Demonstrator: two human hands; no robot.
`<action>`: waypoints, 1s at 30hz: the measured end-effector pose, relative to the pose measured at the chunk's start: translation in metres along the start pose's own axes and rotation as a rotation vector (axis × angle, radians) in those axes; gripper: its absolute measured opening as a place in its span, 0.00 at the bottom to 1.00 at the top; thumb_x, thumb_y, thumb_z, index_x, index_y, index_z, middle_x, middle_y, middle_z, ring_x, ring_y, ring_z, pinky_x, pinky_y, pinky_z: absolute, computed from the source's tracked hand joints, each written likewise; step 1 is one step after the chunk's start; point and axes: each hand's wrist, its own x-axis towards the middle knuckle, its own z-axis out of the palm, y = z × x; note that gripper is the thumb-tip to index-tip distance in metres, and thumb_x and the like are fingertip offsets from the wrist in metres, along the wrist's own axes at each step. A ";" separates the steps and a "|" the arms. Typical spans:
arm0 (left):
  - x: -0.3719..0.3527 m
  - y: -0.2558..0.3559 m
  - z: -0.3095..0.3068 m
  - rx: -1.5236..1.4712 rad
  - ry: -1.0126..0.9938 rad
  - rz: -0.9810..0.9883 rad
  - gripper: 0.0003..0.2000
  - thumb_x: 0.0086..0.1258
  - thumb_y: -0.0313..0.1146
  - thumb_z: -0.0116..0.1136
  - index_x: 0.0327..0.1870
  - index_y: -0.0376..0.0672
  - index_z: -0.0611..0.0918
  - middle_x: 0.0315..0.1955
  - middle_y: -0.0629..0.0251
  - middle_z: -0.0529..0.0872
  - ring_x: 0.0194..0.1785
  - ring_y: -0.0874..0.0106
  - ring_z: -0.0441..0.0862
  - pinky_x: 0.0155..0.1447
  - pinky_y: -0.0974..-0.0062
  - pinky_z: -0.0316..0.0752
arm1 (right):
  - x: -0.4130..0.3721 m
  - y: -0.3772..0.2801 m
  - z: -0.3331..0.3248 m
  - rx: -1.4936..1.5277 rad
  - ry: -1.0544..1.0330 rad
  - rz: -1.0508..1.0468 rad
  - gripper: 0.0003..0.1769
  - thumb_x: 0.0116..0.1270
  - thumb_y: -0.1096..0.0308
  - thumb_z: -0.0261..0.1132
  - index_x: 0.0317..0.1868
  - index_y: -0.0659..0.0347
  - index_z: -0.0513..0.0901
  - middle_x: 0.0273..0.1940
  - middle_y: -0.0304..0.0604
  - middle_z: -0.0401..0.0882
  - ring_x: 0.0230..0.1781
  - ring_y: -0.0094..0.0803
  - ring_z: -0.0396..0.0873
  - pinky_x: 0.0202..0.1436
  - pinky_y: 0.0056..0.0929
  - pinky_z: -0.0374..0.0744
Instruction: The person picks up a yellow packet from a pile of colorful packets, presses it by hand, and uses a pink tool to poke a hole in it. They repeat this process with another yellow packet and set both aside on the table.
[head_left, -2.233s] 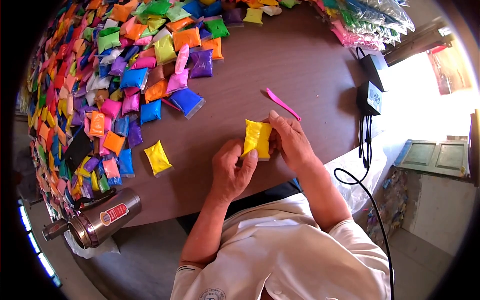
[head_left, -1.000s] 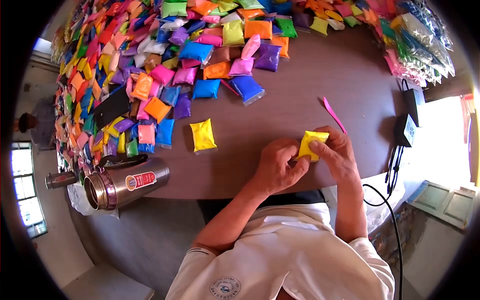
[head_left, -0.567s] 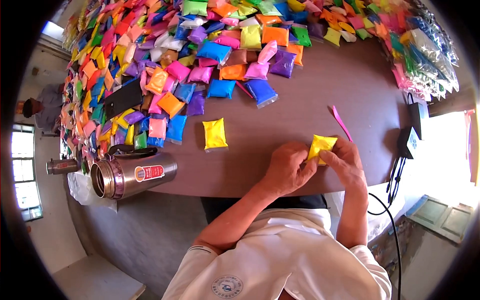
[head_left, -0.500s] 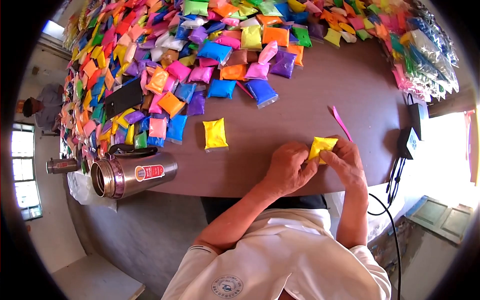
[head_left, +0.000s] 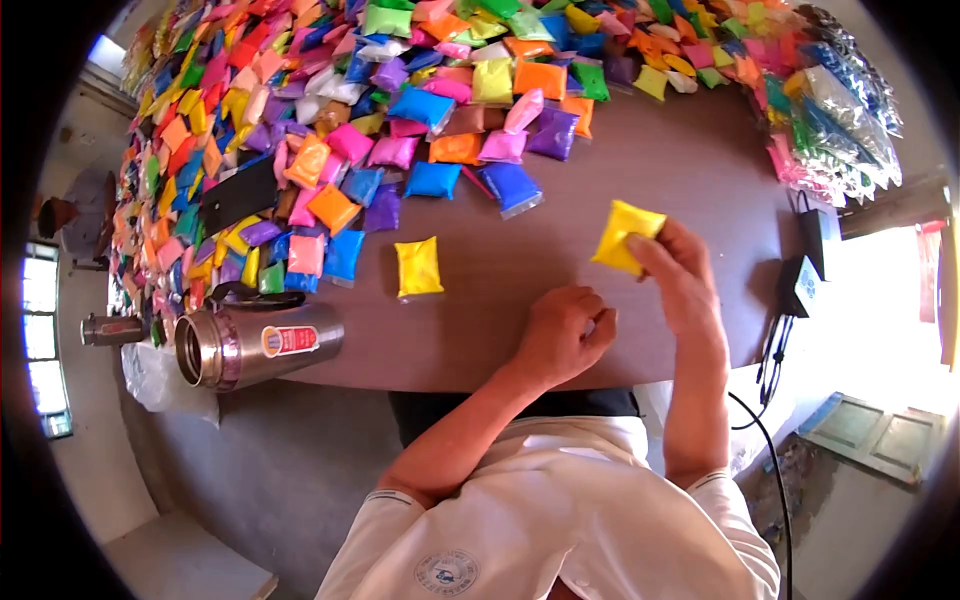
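My right hand (head_left: 683, 268) pinches the lower right side of a yellow packet (head_left: 622, 238), raised above the brown table (head_left: 480, 340). Lower and to the left of it, my left hand (head_left: 567, 332) is closed, with its fingers curled in; whatever it may hold is hidden. Another yellow packet (head_left: 418, 267) lies flat on the table, left of both hands. A dark blue packet (head_left: 512, 187) lies at the near edge of the heap, up and to the left of my hands.
Colourful packets (head_left: 350, 140) are heaped across the far and left table. An open steel flask (head_left: 262, 343) lies at the left edge beside a black phone (head_left: 240, 197). Clear plastic bags (head_left: 840, 120) and black adapters (head_left: 803, 285) are at the right. A person sits far left.
My right hand has moved up and away from my left hand, carrying the yellow packet. My left hand has let go of it and curled. The pink strip near my right hand is no longer visible.
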 end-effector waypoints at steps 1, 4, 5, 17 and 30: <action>0.000 -0.001 0.002 -0.019 -0.001 0.011 0.10 0.64 0.29 0.59 0.23 0.38 0.76 0.20 0.60 0.74 0.24 0.63 0.74 0.29 0.69 0.70 | 0.002 0.002 0.002 0.007 -0.064 0.004 0.16 0.65 0.65 0.65 0.49 0.66 0.79 0.36 0.35 0.80 0.35 0.19 0.75 0.36 0.20 0.74; -0.004 -0.004 -0.002 -0.195 -0.009 -0.105 0.08 0.64 0.30 0.60 0.26 0.38 0.78 0.23 0.63 0.77 0.26 0.69 0.75 0.31 0.73 0.71 | 0.001 0.005 0.015 0.099 -0.054 -0.008 0.15 0.64 0.68 0.66 0.49 0.64 0.79 0.37 0.35 0.79 0.36 0.21 0.75 0.37 0.20 0.74; -0.005 -0.001 -0.005 -0.305 -0.018 -0.178 0.07 0.65 0.31 0.59 0.29 0.38 0.79 0.25 0.64 0.77 0.28 0.72 0.75 0.32 0.74 0.71 | 0.001 0.009 0.015 0.177 -0.082 -0.013 0.16 0.63 0.69 0.66 0.50 0.64 0.79 0.38 0.35 0.79 0.37 0.21 0.75 0.38 0.20 0.74; -0.002 -0.001 -0.011 -0.350 0.028 -0.146 0.10 0.67 0.38 0.56 0.37 0.39 0.82 0.28 0.59 0.79 0.30 0.64 0.78 0.34 0.69 0.73 | -0.022 0.013 -0.004 0.150 -0.240 0.056 0.16 0.65 0.65 0.68 0.49 0.64 0.78 0.37 0.36 0.80 0.36 0.20 0.77 0.39 0.20 0.75; -0.002 0.000 -0.011 -0.295 -0.023 -0.174 0.10 0.70 0.37 0.55 0.35 0.38 0.78 0.26 0.56 0.78 0.30 0.57 0.76 0.34 0.63 0.71 | -0.004 0.006 0.017 -0.115 -0.129 -0.015 0.17 0.67 0.57 0.66 0.44 0.64 0.81 0.35 0.36 0.79 0.34 0.21 0.75 0.36 0.19 0.73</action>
